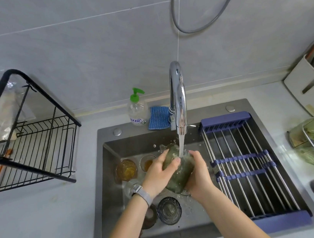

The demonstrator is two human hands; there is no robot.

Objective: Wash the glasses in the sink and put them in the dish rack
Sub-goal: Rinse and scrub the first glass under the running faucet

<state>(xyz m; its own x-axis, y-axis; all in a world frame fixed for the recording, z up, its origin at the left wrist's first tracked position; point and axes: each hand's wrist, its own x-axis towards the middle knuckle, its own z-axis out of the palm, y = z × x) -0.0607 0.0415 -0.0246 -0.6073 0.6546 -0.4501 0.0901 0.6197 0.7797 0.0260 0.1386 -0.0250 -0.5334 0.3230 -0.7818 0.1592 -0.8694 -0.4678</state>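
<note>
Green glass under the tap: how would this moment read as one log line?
step: rinsing | green glass under faucet stream | left hand, right hand both grip it | dish rack: no glasses

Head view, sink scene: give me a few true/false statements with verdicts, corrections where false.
1. Both hands hold the green glass under running water. True.
2. The black dish rack already holds washed glasses. False: no glasses in it.
3. The soap bottle has a green pump. True.
4. The left hand is idle on the counter. False: it grips the glass, as does the right hand.
5. Other glasses sit on the sink floor. True.
</note>
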